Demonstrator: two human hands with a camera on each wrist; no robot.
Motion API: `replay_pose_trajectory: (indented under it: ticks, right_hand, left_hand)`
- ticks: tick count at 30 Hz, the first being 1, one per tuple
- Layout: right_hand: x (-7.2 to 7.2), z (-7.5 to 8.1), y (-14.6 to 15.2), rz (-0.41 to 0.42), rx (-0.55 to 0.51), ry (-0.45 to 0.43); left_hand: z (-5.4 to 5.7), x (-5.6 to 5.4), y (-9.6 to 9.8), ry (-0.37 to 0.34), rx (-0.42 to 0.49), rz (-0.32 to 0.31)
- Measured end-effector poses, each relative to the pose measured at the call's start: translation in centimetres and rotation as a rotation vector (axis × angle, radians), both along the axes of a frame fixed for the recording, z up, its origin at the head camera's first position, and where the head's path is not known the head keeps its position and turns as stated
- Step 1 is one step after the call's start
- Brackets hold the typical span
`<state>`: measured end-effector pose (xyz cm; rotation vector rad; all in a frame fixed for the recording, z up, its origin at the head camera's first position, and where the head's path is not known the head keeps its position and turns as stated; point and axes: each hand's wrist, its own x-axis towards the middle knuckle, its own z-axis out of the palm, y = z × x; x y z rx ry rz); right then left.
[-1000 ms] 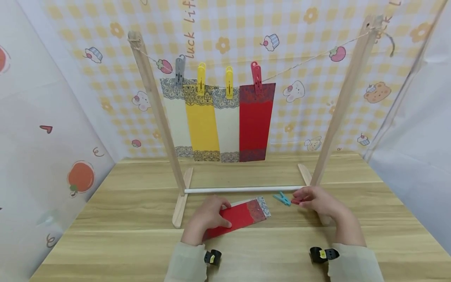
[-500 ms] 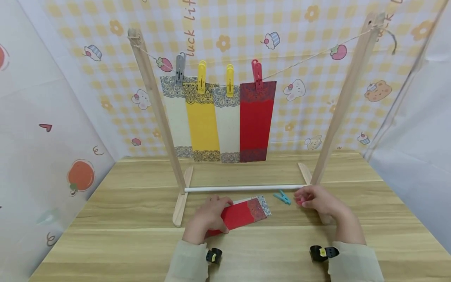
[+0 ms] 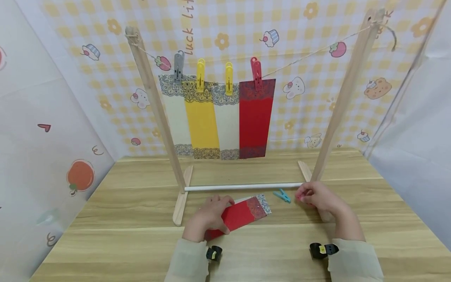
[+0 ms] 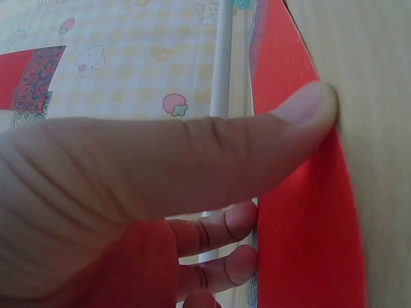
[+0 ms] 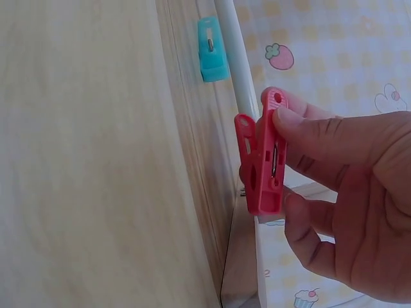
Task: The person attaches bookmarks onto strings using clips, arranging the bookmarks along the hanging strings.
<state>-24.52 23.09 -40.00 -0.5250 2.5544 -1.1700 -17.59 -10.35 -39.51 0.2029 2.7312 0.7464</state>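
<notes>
My left hand [image 3: 209,215] spans a red card [image 3: 243,214] with a lace-patterned end, its thumb at the near edge and fingers at the far edge. Under it a white card [image 3: 263,203] with a grey pattern sticks out. In the left wrist view, the thumb lies across the red card [image 4: 308,212]. My right hand [image 3: 318,197] pinches a red clothespin [image 5: 266,157] by its upper end, between thumb and fingers, and the clothespin's jaws are together. To the left of that hand, a turquoise clothespin [image 3: 282,195] lies on the table.
Between two wooden posts [image 3: 341,102] runs a string [image 3: 310,55]. White, yellow and red cards [image 3: 256,121] hang from it under grey, yellow and red clothespins [image 3: 257,74]. A white rod [image 3: 243,187] joins the posts near the wooden table [image 3: 260,250].
My right hand has lifted the red clothespin from beside the turquoise one and turned it in its fingers. The left thumb has shifted to the red card's near edge.
</notes>
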Motion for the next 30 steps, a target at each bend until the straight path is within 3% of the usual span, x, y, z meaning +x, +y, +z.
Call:
replay_pose_trajectory:
  ticks: [5,18,30]
  right_hand:
    - [0.04,-0.03,-0.11,-0.004,-0.014,0.033]
    - [-0.32,0.48,-0.51,-0.068,-0.109,0.024]
    - [-0.24,0.88,-0.54,-0.122,-0.177,0.049]
  left_hand:
    - [-0.03,-0.06,0.14,-0.021,-0.015,0.001]
    - [0.21,-0.12,0.55,0.012,-0.083,-0.018]
    - [-0.32,-0.86,0.44,0.01,-0.022,0.002]
